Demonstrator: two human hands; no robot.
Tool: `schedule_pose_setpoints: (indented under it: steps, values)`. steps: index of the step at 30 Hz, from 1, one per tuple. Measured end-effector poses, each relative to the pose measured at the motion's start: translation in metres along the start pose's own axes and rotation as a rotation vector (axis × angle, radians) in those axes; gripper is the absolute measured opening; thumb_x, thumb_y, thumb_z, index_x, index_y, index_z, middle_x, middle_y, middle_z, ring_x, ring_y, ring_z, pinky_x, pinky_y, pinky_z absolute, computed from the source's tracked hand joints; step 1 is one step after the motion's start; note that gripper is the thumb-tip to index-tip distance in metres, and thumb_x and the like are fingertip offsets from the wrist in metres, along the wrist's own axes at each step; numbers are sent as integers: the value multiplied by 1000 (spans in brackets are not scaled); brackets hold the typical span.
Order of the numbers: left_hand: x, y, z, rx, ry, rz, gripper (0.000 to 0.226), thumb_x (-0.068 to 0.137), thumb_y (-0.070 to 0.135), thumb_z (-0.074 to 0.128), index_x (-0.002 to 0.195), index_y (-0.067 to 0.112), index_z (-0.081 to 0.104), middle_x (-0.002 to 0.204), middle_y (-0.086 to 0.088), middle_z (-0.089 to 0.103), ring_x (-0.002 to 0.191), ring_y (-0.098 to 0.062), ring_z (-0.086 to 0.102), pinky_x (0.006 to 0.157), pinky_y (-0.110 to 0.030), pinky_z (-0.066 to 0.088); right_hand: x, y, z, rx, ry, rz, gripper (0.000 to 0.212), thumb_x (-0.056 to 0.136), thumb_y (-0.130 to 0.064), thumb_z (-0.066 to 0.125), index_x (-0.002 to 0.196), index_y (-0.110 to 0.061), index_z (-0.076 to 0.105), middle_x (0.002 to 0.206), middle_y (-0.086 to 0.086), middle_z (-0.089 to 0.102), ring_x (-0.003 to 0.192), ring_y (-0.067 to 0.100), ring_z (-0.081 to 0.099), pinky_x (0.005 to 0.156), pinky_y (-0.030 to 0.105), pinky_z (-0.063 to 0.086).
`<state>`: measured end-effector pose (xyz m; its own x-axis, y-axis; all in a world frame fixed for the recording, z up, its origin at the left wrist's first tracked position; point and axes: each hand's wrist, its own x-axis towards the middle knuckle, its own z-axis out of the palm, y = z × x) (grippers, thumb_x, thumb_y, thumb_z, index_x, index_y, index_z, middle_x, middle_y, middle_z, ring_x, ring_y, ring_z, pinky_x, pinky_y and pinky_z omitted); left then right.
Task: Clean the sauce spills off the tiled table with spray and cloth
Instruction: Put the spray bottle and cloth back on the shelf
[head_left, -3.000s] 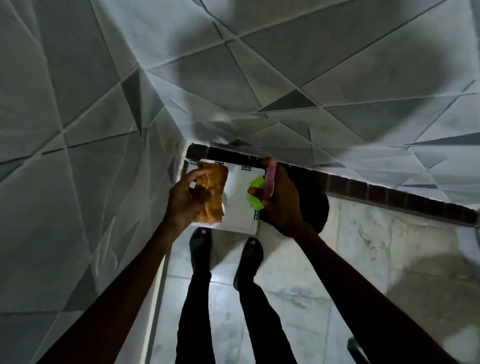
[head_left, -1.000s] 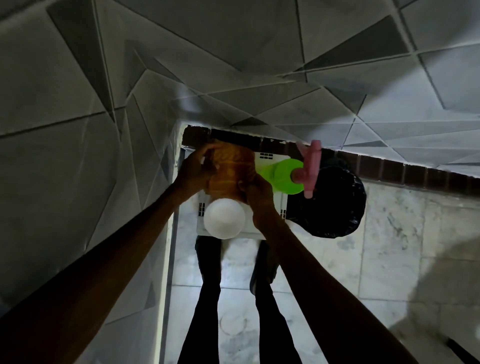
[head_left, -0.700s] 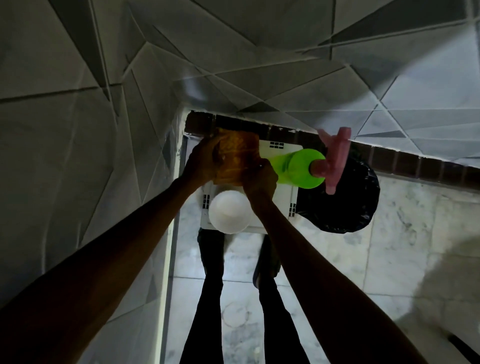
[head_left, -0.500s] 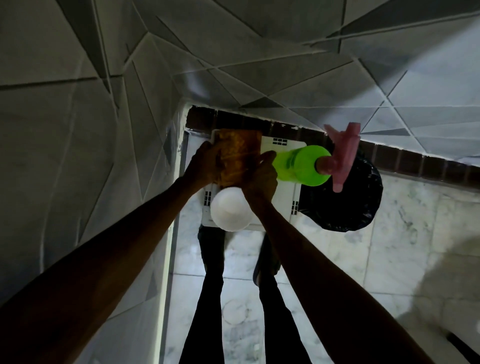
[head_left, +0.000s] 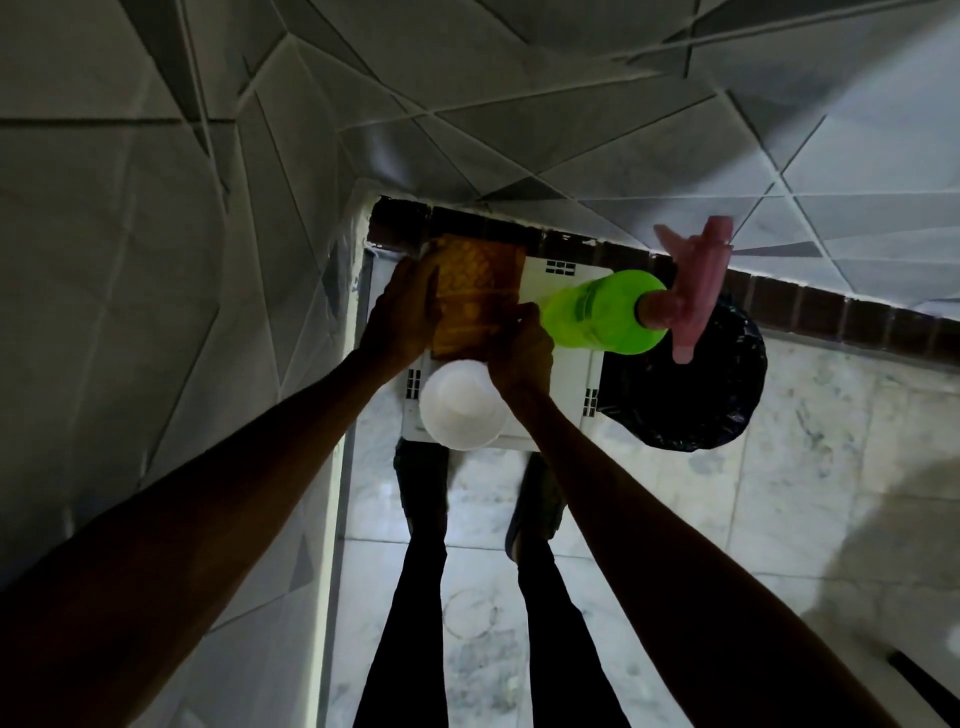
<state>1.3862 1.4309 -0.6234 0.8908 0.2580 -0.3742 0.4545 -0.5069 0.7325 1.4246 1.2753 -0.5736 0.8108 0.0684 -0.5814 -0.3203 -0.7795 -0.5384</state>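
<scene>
An orange patterned cloth (head_left: 475, 296) lies flat over the far left part of a white plastic stand (head_left: 569, 387). My left hand (head_left: 400, 317) grips the cloth's left edge and my right hand (head_left: 519, 356) holds its near right corner. A bright green spray bottle (head_left: 602, 312) with a pink trigger head (head_left: 696, 291) stands on the stand just right of my right hand, free of both hands. I see no sauce spill.
A white round bowl or lid (head_left: 460, 408) sits at the stand's near edge. A bin lined with a black bag (head_left: 685, 387) stands to the right. Grey geometric wall tiles (head_left: 156, 260) close in at left and behind. My legs stand on the marble floor (head_left: 805, 467).
My right hand has let go of the spray bottle, which now stands on the white stand. That hand moved left onto the cloth, now spread flat between both hands.
</scene>
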Motion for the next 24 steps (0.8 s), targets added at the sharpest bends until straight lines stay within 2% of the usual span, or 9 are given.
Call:
schedule_pose_setpoints:
  steps: [3,5,7,9,12,15,17,21,24]
  values:
    - [-7,13,2,-80,91,-155,82,91,48,63,155,23,19,142,-14,43,110,-21,55,82,-38,56,-14,6,-4,-63,-12,-10,45,98,-18,54,136,2,42,125,23,61,115,42,57,96,50,47]
    - [-22,27,2,-66,167,-222,82,88,50,66,152,19,24,141,-15,42,115,-21,50,85,-35,50,-25,12,-9,-49,12,0,34,98,-15,53,127,2,48,118,22,63,112,41,59,91,46,47]
    - [-39,32,6,-29,188,-250,74,86,53,62,144,15,36,135,-16,47,115,-26,54,80,-36,50,-35,18,-14,-61,4,-7,30,97,-17,58,121,0,52,113,20,64,110,39,60,88,42,46]
    - [-53,32,12,26,113,-290,54,93,44,61,131,9,48,124,-16,54,109,-31,59,76,-33,47,-42,25,-18,-91,-34,-32,34,95,-25,64,120,-2,55,110,17,68,106,36,64,87,42,50]
    - [-71,34,19,-75,-56,-428,39,100,38,53,125,9,56,121,-15,63,112,-32,61,85,-32,45,-54,36,-21,-118,-86,-63,35,92,-25,69,117,-3,58,105,15,70,99,35,66,83,46,54]
    - [-89,37,23,-101,-91,-397,38,97,34,60,128,13,56,126,-12,63,117,-31,58,97,-39,47,-58,44,-22,-137,-79,-77,29,89,-17,70,113,-4,60,99,14,72,95,35,67,79,46,54]
    - [-96,37,24,-91,-82,-395,34,94,25,64,126,13,57,126,-11,63,117,-32,59,98,-45,51,-58,47,-24,-130,-64,-56,22,90,-14,67,109,-5,62,97,14,73,93,36,68,76,44,55]
    - [-104,53,16,-123,-28,-408,24,92,14,64,116,12,62,120,-7,65,106,-22,58,87,-35,50,-62,53,-35,-113,-38,-47,18,90,-14,67,104,-4,66,99,16,73,94,38,68,78,45,55]
    - [-122,90,-6,-199,3,-369,20,89,12,68,109,12,65,111,-5,68,98,-18,59,86,-34,50,-88,43,-69,18,0,8,16,90,-17,71,102,-7,70,99,11,75,88,29,71,78,36,55]
